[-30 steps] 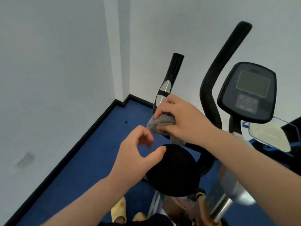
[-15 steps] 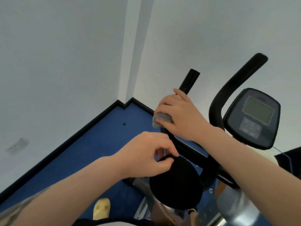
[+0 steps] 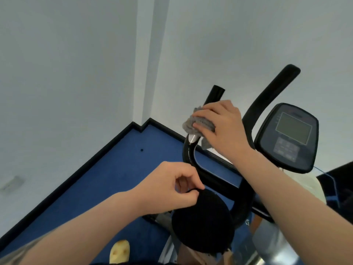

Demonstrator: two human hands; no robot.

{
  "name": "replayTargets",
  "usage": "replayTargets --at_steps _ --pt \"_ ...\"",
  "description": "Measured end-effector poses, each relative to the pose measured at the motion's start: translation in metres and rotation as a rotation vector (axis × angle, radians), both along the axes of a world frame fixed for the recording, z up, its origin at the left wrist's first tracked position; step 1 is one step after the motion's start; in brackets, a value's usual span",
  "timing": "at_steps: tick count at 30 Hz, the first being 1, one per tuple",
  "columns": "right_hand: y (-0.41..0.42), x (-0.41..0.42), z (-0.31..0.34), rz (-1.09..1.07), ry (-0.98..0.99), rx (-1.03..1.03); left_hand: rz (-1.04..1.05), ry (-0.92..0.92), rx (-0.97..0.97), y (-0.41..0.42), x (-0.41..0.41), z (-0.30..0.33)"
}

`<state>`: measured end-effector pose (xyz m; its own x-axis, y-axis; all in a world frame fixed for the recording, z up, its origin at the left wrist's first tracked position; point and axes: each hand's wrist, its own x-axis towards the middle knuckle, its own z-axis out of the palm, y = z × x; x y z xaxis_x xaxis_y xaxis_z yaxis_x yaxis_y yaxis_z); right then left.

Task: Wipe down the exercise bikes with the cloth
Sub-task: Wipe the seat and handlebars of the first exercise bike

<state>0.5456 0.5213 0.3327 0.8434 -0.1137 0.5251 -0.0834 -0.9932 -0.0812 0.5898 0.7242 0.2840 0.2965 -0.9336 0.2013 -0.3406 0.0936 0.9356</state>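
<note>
A black exercise bike stands in the corner of the room. My right hand (image 3: pixel 223 131) grips a grey cloth (image 3: pixel 191 125) wrapped round the bike's left handlebar (image 3: pixel 214 94), just above its silver sensor patch. Lower down, my left hand (image 3: pixel 170 190) has its fingers curled, with thumb and fingertips pinching the top edge of a round black pad (image 3: pixel 202 222). The right handlebar (image 3: pixel 271 92) rises bare behind my right wrist. To the right sits the bike's console (image 3: pixel 290 136) with a grey screen.
White walls meet in a corner close behind the bike, with a black skirting along the blue floor (image 3: pixel 107 178). A yellow slipper (image 3: pixel 120 251) shows at the bottom edge. A wall socket (image 3: pixel 11 183) is low on the left wall.
My right hand has slid the cloth up the left handlebar. My left hand went from open in the air to pinching the black pad's edge. The view tilted upward.
</note>
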Motion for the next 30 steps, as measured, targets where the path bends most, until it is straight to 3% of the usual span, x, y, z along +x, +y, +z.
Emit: replayTargets --at_steps 1,3,6,8,10,12,16,19,23,25,28,30 --pt "0.006 -0.002 -0.004 -0.071 -0.072 0.121 0.007 -0.012 -0.01 0.001 -0.001 -0.001" --pt "0.025 -0.006 -0.019 0.006 -0.012 0.262 0.007 -0.073 -0.032 0.004 -0.002 -0.004" --pt "0.029 -0.012 -0.023 0.176 0.177 0.192 0.061 -0.241 -0.166 0.004 0.004 -0.002" --pt "0.014 -0.004 -0.014 0.063 0.09 0.224 0.184 -0.26 -0.253 -0.004 0.015 0.005" --pt "0.008 0.001 -0.007 -0.149 -0.067 0.381 0.3 -0.257 -0.309 -0.019 0.032 0.016" --pt "0.017 0.0 -0.012 -0.205 -0.13 0.509 0.335 -0.284 -0.314 -0.036 0.05 0.029" --pt "0.013 0.005 0.001 -0.163 -0.014 0.427 0.266 -0.415 -0.264 -0.071 0.089 0.044" --pt "0.002 0.023 0.013 -0.307 -0.17 0.311 0.23 -0.448 -0.237 -0.101 0.113 0.052" --pt "0.014 0.021 0.0 -0.297 -0.196 0.498 0.07 -0.442 -0.212 -0.126 0.129 0.054" --pt "0.001 0.02 0.011 -0.317 -0.201 0.47 -0.019 -0.432 -0.26 -0.136 0.137 0.054" --pt "-0.005 0.032 0.023 -0.395 -0.358 0.421 -0.059 -0.393 -0.305 -0.151 0.15 0.062" --pt "0.006 0.036 0.015 -0.419 -0.331 0.443 -0.1 -0.408 -0.3 -0.157 0.158 0.063"
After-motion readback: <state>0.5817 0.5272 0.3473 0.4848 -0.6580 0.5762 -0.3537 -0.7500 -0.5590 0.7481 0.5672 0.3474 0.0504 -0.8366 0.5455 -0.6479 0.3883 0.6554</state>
